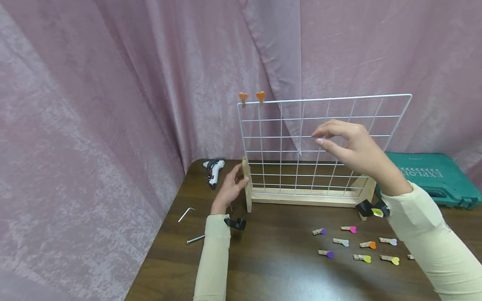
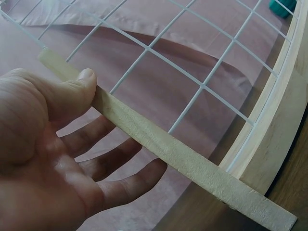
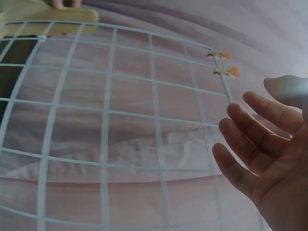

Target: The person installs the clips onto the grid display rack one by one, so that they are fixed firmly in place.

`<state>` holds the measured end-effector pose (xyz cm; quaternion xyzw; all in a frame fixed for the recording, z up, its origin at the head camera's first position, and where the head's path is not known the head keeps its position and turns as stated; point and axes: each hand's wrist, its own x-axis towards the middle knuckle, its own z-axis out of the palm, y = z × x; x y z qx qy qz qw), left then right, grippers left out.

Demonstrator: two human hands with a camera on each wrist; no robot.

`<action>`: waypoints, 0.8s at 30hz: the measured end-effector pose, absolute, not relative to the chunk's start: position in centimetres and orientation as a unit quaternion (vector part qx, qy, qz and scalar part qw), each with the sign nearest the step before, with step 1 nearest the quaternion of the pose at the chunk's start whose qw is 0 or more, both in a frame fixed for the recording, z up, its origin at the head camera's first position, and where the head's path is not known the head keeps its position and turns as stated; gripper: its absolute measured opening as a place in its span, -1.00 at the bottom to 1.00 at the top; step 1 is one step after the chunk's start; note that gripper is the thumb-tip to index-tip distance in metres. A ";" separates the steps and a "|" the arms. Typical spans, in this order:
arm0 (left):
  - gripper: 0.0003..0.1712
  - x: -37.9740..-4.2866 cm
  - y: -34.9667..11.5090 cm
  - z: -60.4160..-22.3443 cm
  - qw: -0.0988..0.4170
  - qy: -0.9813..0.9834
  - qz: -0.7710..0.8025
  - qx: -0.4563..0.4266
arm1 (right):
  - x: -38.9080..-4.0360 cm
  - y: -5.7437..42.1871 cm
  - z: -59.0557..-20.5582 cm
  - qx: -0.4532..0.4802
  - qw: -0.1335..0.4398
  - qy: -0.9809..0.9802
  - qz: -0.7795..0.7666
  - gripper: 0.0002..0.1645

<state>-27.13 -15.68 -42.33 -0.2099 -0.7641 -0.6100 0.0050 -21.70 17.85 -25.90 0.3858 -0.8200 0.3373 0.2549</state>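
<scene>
A white wire grid panel [image 1: 291, 136] stands upright in a wooden stand [image 1: 305, 198]. Two clothespins with orange hearts, a left one [image 1: 243, 98] and a right one [image 1: 260, 97], are clipped to its top left edge. My left hand [image 1: 228, 189] grips the stand's left side post [image 2: 159, 139], its thumb on the edge and its fingers along the outer side. Before the middle of the grid, my right hand [image 1: 348, 144] is raised with nothing in it. The right wrist view shows that hand [image 3: 269, 139] with loosely bent, spread fingers.
Several heart clothespins, among them a pink one [image 1: 348, 229] and a purple one [image 1: 326, 253], lie on the table [image 1: 271, 267] at front right. A green case [image 1: 433, 177] sits behind the right arm. At left are a glue gun [image 1: 214, 170], a hex key [image 1: 185, 214] and a bolt [image 1: 195, 239].
</scene>
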 end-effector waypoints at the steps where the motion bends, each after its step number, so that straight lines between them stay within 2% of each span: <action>1: -0.41 -27.1 -15.6 -42.3 0.005 -0.765 -0.609 -0.210 | -21.6 18.0 -26.4 0.382 0.252 -0.824 0.334 -0.74; 20: -0.39 -27.2 -15.7 -42.1 0.017 -0.763 -0.612 -0.206 | -21.2 19.6 -36.7 0.364 0.145 -0.852 0.346 -0.84; 24: -0.38 -27.1 -15.8 -42.2 0.017 -0.770 -0.606 -0.199 | -20.8 19.5 -39.3 0.365 0.095 -0.873 0.310 -0.87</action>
